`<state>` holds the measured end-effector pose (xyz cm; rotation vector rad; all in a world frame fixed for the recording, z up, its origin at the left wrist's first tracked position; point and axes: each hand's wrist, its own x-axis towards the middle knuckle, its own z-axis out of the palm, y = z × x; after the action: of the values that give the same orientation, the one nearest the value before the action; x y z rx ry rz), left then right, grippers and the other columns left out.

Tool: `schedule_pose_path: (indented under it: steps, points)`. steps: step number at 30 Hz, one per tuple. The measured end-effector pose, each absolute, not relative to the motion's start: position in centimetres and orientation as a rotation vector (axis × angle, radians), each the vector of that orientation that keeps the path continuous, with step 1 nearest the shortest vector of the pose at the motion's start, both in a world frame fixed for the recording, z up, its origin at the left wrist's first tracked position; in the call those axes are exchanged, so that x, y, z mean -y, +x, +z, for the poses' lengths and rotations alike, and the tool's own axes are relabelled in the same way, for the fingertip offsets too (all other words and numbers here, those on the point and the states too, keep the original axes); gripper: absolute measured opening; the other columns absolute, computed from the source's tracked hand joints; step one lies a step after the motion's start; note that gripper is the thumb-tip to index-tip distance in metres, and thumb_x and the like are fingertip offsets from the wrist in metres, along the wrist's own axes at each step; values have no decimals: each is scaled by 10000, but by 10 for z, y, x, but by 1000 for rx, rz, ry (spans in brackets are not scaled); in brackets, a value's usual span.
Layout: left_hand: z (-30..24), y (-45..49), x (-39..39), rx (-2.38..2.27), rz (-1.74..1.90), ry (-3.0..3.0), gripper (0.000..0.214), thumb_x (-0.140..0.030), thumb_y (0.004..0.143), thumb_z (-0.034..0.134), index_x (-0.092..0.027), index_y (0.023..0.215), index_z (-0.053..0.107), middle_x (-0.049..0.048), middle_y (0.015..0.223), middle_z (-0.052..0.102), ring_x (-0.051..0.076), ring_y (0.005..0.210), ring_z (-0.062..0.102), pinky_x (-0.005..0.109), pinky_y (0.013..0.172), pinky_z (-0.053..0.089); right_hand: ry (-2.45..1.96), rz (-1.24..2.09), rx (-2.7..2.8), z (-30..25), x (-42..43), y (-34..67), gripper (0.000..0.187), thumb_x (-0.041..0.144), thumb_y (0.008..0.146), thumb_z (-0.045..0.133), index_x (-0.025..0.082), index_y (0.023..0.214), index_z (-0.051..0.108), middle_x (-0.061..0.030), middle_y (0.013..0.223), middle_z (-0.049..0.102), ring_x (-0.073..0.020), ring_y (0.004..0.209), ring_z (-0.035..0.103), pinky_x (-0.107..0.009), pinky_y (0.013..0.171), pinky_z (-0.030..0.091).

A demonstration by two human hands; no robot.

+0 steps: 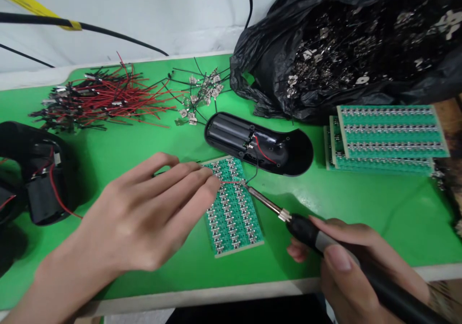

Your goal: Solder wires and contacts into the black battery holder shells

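My right hand is closed around the dark handle of a soldering iron. Its tip meets the upper right part of a green circuit board panel set with rows of small components. Over the panel's left side lies my left hand, fingers bent and pressed together, with a thin red wire running from its fingertips to the iron's tip. Whether the fingertips pinch that wire is partly hidden. Just behind the panel is a black plastic housing with a battery bay; a dark wire from it reaches the tip area.
A pile of red and black wires lies at the back left, beside loose metal contacts. A black plastic bag full of metal contacts fills the back right. Stacked circuit panels lie below it. More black housings are at left.
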<state>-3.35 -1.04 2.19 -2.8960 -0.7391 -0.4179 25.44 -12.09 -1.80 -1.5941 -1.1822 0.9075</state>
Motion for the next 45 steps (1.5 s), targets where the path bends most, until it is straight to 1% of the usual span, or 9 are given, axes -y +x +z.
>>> schedule_pose_path:
  steps: [4, 11, 19, 24, 30, 35, 38, 42, 45]
  points:
    - [24, -32, 11, 758, -414, -2893, 288, -112, 1116, 405, -168, 1202, 675, 109, 1149, 861, 281, 1033, 849, 461, 792, 671, -1616, 908, 1204, -13, 122, 253, 184, 443, 1017, 798, 281, 1086, 849, -4, 815, 849, -147, 555, 781, -188, 536, 643]
    - [26, -33, 11, 770, -404, -2924, 293, -95, 1092, 423, -151, 1201, 690, 149, 1162, 856, 310, 1043, 848, 491, 786, 666, -1701, 952, 995, -4, 122, 244, 227, 537, 978, 836, 320, 1043, 856, 11, 833, 842, -137, 623, 791, -187, 604, 654]
    - [14, -30, 11, 785, -465, -2911, 282, -95, 1109, 405, -122, 1217, 663, 155, 1144, 859, 309, 1011, 851, 498, 763, 646, -1575, 942, 1200, -16, 122, 257, 162, 422, 1044, 752, 306, 1114, 842, 10, 766, 820, -152, 522, 760, -221, 547, 667]
    - [20, -30, 9, 737, -470, -2906, 284, -94, 1110, 406, -97, 1211, 672, 162, 1144, 858, 305, 1005, 849, 484, 743, 640, -1529, 952, 1144, -16, 122, 254, 135, 371, 1057, 737, 303, 1089, 849, 0, 848, 848, -145, 617, 803, -177, 551, 642]
    - [10, -34, 13, 813, -522, -2881, 308, -135, 1111, 415, -186, 1235, 692, 113, 1194, 853, 287, 1036, 836, 481, 783, 623, -1485, 990, 1034, -16, 117, 252, 117, 366, 1028, 770, 297, 1051, 861, -10, 816, 840, -158, 575, 790, -199, 512, 641]
    - [12, -37, 11, 789, -447, -2932, 269, -111, 1091, 470, -139, 1233, 697, 138, 1210, 851, 300, 1052, 835, 491, 789, 620, -1365, 1053, 1030, -21, 112, 256, 122, 296, 1036, 756, 275, 1093, 861, -30, 789, 831, -186, 575, 793, -255, 526, 669]
    - [9, -38, 12, 823, -507, -2912, 286, -120, 1096, 463, -161, 1239, 707, 114, 1217, 848, 289, 1050, 825, 484, 798, 600, -1311, 1072, 1003, -23, 111, 257, 142, 281, 1045, 737, 263, 1108, 863, -43, 780, 823, -190, 576, 782, -263, 510, 660]
    - [5, -39, 13, 862, -565, -2879, 302, -139, 1113, 447, -184, 1237, 719, 86, 1215, 847, 271, 1052, 813, 474, 833, 573, -1285, 1105, 994, -23, 110, 258, 160, 278, 1064, 710, 286, 1117, 860, -34, 757, 814, -189, 570, 772, -262, 494, 646]
    - [10, -37, 10, 827, -481, -2902, 264, -101, 1091, 495, -142, 1231, 715, 108, 1191, 848, 268, 1032, 814, 463, 828, 568, -1293, 1115, 988, -22, 109, 257, 145, 300, 1067, 719, 305, 1107, 858, -22, 747, 809, -185, 577, 771, -261, 505, 644]
